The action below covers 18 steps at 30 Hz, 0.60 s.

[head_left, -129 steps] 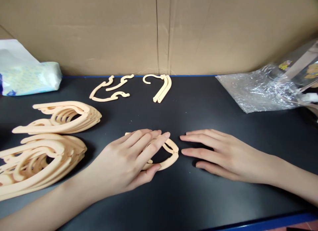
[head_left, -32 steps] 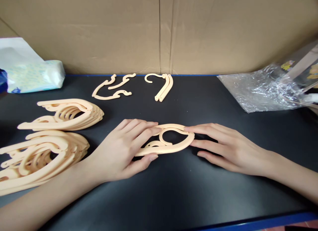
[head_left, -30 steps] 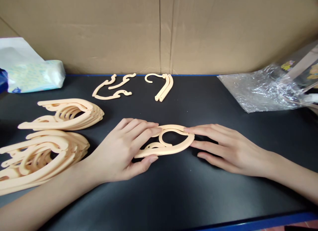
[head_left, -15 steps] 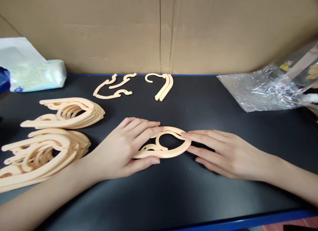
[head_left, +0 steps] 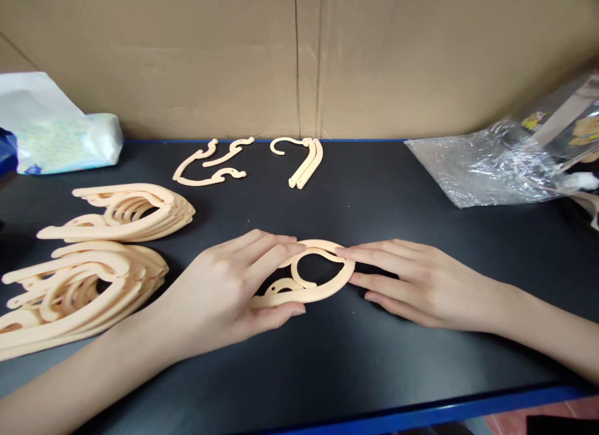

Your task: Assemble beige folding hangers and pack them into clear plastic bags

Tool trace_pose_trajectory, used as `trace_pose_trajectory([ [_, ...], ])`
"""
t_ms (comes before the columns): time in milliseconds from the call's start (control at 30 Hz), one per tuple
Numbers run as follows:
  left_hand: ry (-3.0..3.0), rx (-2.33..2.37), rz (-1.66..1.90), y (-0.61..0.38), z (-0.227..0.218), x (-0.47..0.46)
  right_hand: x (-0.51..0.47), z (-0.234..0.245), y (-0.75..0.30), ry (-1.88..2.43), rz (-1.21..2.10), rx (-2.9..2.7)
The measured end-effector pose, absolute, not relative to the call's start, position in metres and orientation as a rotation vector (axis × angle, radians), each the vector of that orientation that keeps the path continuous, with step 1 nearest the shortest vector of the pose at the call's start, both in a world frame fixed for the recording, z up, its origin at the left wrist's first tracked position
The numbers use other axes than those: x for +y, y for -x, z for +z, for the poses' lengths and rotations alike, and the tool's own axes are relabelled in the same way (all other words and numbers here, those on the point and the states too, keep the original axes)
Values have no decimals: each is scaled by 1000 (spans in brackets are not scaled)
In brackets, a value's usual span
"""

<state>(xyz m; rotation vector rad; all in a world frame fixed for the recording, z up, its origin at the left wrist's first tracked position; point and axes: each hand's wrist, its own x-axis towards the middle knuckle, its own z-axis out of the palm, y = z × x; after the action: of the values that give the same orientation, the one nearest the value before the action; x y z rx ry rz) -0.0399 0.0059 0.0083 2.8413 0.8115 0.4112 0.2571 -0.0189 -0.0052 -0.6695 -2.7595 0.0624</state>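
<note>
A cream-coloured folding clothes hanger (head_left: 333,288) lies folded on the dark table in front of me, its hook curled inside its arms. My left hand (head_left: 234,282) is closed around the arms' left ends, thumb along the near arm and fingers over the far one. At the hanger's rounded right end, the fingertips of my right hand (head_left: 416,282) touch its tip; the fingers are stretched out and slightly apart. Part of the hanger is hidden beneath my left hand.
Two stacks of folded hangers, a farther stack (head_left: 135,213) and a nearer stack (head_left: 93,291), lie at left. Loose hanger arms (head_left: 199,182) and a hook with arms (head_left: 306,163) lie at the back. A tissue pack (head_left: 70,145) and clear plastic bag (head_left: 472,166) flank them.
My left hand has shifted slightly along the hanger, with its fingers a little lower. The hanger and right hand stay nearly in place; the whole view has drifted slightly left.
</note>
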Motion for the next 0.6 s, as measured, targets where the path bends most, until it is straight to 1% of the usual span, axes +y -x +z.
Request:
trace_pose_trajectory([
  [267,-2766,891,383,38,14,-2,-18,-2,-263,612,101,-2712],
  [600,-2641,1020,302,50,36,-19,-13,-1,-269,627,94,-2671],
])
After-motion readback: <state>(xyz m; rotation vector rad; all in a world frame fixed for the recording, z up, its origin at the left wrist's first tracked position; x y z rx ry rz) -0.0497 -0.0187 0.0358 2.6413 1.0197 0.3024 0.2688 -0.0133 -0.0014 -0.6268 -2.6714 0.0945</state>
